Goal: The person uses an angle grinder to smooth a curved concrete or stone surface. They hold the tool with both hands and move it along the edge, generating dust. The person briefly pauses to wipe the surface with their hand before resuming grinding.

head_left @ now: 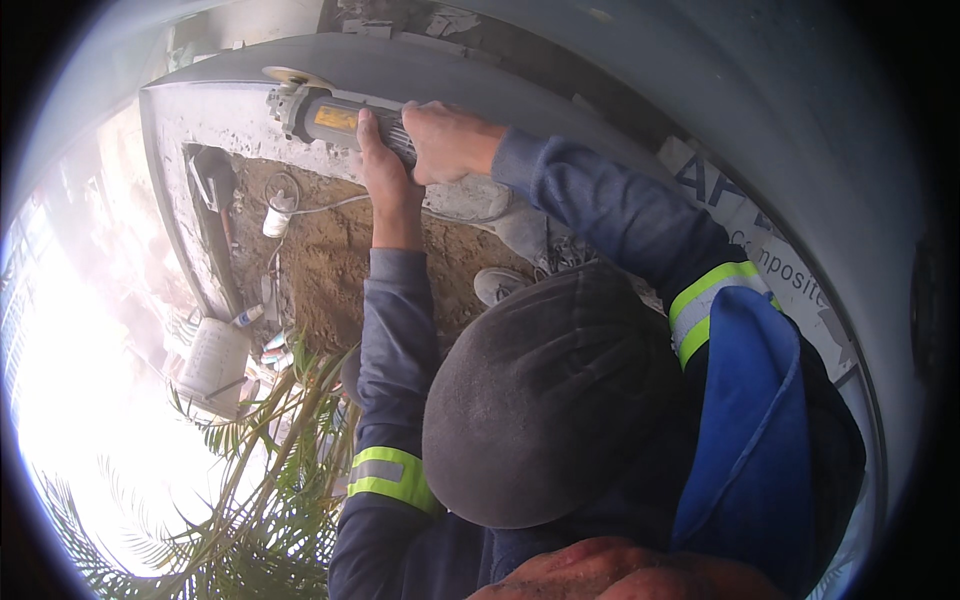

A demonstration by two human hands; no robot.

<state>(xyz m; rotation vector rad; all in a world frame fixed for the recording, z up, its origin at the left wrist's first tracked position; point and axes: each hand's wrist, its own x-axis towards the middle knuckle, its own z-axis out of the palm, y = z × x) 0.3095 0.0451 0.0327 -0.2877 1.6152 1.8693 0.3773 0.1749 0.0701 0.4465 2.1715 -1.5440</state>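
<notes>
Both my hands are on a grey angle grinder with a yellow label, held out at the upper left. My left hand wraps its middle, thumb on top, while my right hand grips the rear end. The pale round disc sits at the grinder's far-left end, beside the dusty light-grey rim of a large grey structure. Whether disc and surface touch, I cannot tell. My dark blue sleeves carry yellow-green reflective bands.
Brown soil lies inside the rim, with a white container and a pale cord. A white bucket and palm fronds are at left. My shoes show near centre. Dark grey cloth hides the lower middle; haze whitens the left.
</notes>
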